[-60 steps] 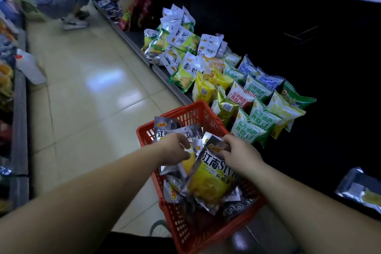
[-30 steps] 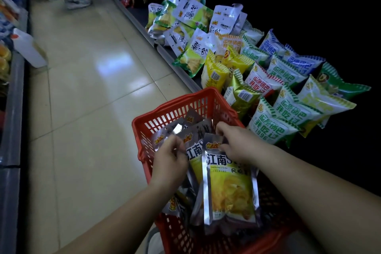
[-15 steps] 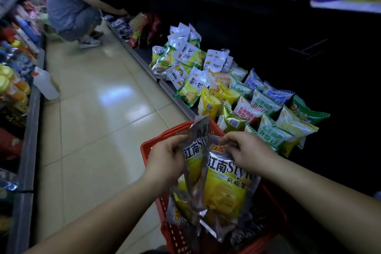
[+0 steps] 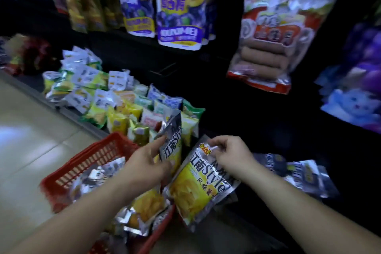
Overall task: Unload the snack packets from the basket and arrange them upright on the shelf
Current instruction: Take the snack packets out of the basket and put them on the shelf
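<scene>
Observation, aisle side. Both hands are loaded. The right hand (image 4: pixel 231 154) has its fingers (image 4: pixel 213 143) closed in a pinch on the top seam of the front packet (image 4: pixel 198 187), which hangs tilted, clear of the basket (image 4: pixel 86 163) and over the dark low shelf (image 4: pixel 68 110). The left hand (image 4: pixel 144 165) holds the second packet (image 4: pixel 172 144) by its side edge, thumb in front, roughly upright, above the basket's far corner. More loose packets (image 4: pixel 144 208) lie in a heap in the basket. Similar silver packets (image 4: pixel 299 173) are on the shelf to the right; the blur prevents a finding on whether they stand or lie.

Assessment: the step in hand appears to be carrying this pair to the shelf.

Recommendations:
- Place one packet at a time; the right-hand one is nearer the silver group and should go first.
- Land the bottom seam flat on the shelf before loosening the pinch. The foil looks slick and puffy, so a tilted landing would likely slide out.
- Lean it lightly against a neighbour or the shelf back, printed face outward.
- Keep the left-hand packet clear of the green and yellow bags (image 4: pixel 142 130) just behind the basket, which crowd that corner and could topple.
</scene>
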A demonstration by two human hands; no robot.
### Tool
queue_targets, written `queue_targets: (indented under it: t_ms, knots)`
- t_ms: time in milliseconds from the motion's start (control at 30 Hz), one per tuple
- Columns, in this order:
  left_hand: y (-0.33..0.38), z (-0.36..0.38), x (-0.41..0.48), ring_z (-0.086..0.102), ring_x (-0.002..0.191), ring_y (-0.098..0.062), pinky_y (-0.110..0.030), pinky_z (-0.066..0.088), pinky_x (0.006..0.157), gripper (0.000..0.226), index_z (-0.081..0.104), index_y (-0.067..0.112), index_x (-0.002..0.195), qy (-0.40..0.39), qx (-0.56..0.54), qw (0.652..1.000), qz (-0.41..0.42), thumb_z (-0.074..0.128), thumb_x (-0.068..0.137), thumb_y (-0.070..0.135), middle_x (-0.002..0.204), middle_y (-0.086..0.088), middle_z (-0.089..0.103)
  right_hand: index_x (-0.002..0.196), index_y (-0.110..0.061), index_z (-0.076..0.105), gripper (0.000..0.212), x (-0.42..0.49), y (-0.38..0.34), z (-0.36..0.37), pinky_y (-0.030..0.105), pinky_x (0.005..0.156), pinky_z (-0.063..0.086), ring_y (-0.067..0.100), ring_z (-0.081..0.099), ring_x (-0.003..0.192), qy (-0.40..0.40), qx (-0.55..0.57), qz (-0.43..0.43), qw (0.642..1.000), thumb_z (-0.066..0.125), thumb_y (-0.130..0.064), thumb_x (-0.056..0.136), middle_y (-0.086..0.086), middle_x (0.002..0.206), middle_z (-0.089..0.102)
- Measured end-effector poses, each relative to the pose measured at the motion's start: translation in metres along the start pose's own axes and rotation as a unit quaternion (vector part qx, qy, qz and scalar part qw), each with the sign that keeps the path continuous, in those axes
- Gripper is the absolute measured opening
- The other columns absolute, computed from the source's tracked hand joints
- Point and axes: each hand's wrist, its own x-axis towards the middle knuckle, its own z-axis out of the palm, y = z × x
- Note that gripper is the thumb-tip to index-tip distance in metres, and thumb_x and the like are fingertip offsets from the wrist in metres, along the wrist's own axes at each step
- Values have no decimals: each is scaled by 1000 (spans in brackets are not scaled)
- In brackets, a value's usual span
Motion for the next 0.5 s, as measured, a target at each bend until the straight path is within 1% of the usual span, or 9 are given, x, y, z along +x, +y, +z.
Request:
queue_targets:
  t_ms: [67, 133, 167, 200, 267, 300, 333, 400, 500]
  knots:
    - [1, 37, 4, 63, 117, -4, -34, 51, 102, 80, 27, 39, 158, -50, -18, 999, -3, 71, 93, 22, 141, 17, 52, 106, -28, 70, 24, -11, 37, -25, 38, 56, 58, 20, 69, 59, 35, -11, 37, 999, 58, -10, 97, -4, 84, 71]
    - [2, 76, 15, 44, 139, -4, -34, 42, 111, 86, 21, 40, 159, -90, -44, 995, -12, 72, 93, 17, 150, 23, 37, 107, -29, 70, 25, -18, 81, -51, 36, 55, 58, 19, 69, 59, 72, -16, 84, 994, 57, -11, 96, -4, 85, 72]
    - [4, 96, 21, 40, 142, -5, -32, 43, 110, 90, 17, 38, 160, -113, -60, 992, -20, 71, 93, 13, 151, 21, 37, 110, -27, 71, 25, -21, 103, -64, 34, 53, 56, 18, 68, 58, 92, -12, 106, 990, 57, -11, 96, -4, 86, 73]
    - [5, 117, 28, 46, 138, -5, -29, 46, 103, 92, 14, 37, 161, -134, -71, 988, -24, 71, 93, 10, 149, 18, 45, 114, -24, 72, 26, -24, 125, -77, 31, 52, 55, 17, 68, 59, 111, -10, 124, 986, 57, -10, 96, -3, 91, 74]
    - [12, 158, 42, 64, 102, 7, -23, 52, 86, 89, 18, 37, 158, -166, -81, 982, -30, 69, 93, 2, 118, 23, 68, 119, -19, 71, 29, -32, 162, -101, 27, 62, 55, 14, 69, 69, 147, -9, 155, 977, 57, -9, 96, -1, 105, 75]
    - [17, 178, 49, 66, 84, 10, -18, 52, 78, 81, 29, 39, 152, -178, -80, 980, -30, 67, 93, -2, 98, 24, 72, 118, -20, 72, 30, -38, 179, -113, 28, 69, 57, 15, 70, 74, 166, -10, 169, 971, 57, -9, 94, -2, 105, 76]
    - [24, 196, 55, 67, 77, 9, -14, 52, 72, 71, 41, 43, 138, -190, -75, 978, -26, 65, 92, -6, 87, 23, 74, 113, -22, 74, 31, -44, 195, -124, 33, 74, 59, 17, 71, 78, 185, -11, 182, 966, 56, -8, 92, -4, 100, 77]
    - [35, 230, 64, 69, 83, -4, -11, 51, 71, 61, 54, 46, 109, -200, -52, 978, -6, 64, 90, -11, 79, 18, 77, 103, -27, 76, 31, -58, 226, -145, 39, 80, 61, 18, 72, 82, 216, 1, 215, 952, 56, -8, 89, -7, 92, 76]
    - [47, 267, 73, 66, 79, -11, -24, 52, 76, 69, 59, 65, 85, -201, -13, 979, -13, 71, 86, -3, 76, 12, 76, 93, -31, 73, 24, -76, 260, -173, 39, 79, 62, 14, 73, 83, 270, 51, 251, 928, 59, -13, 86, -10, 93, 75]
